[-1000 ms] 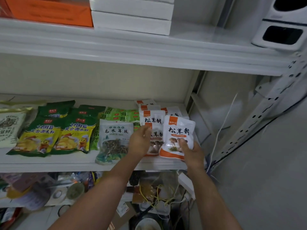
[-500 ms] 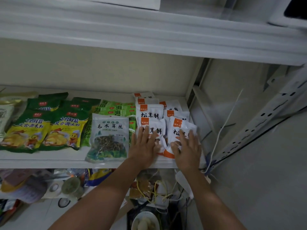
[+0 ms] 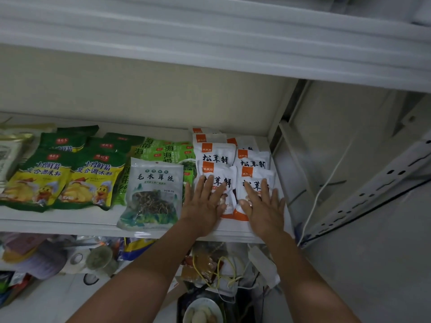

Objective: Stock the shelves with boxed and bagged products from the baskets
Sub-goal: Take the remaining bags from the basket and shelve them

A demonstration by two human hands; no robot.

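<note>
Two columns of white bags with orange labels lie at the right end of the white shelf (image 3: 70, 223). My left hand (image 3: 205, 203) lies flat, fingers straight, on the front bag of the left column (image 3: 229, 177). My right hand (image 3: 262, 203) presses flat on the front bag of the right column (image 3: 255, 176). More of the same white bags (image 3: 215, 155) overlap behind them toward the back wall. Neither hand grips anything.
Left of my hands lie a clear bag of dark fungus strips (image 3: 154, 192), light green seaweed bags (image 3: 170, 151) and green-and-yellow seasoning bags (image 3: 91, 180). The shelf's upright post (image 3: 279, 127) and a white cable (image 3: 326, 183) are at the right. A cluttered lower shelf (image 3: 70, 255) sits beneath.
A second ago each hand held a white bag above the shelf front. Both bags now lie flat on their columns, and my hands have opened and press on them.
</note>
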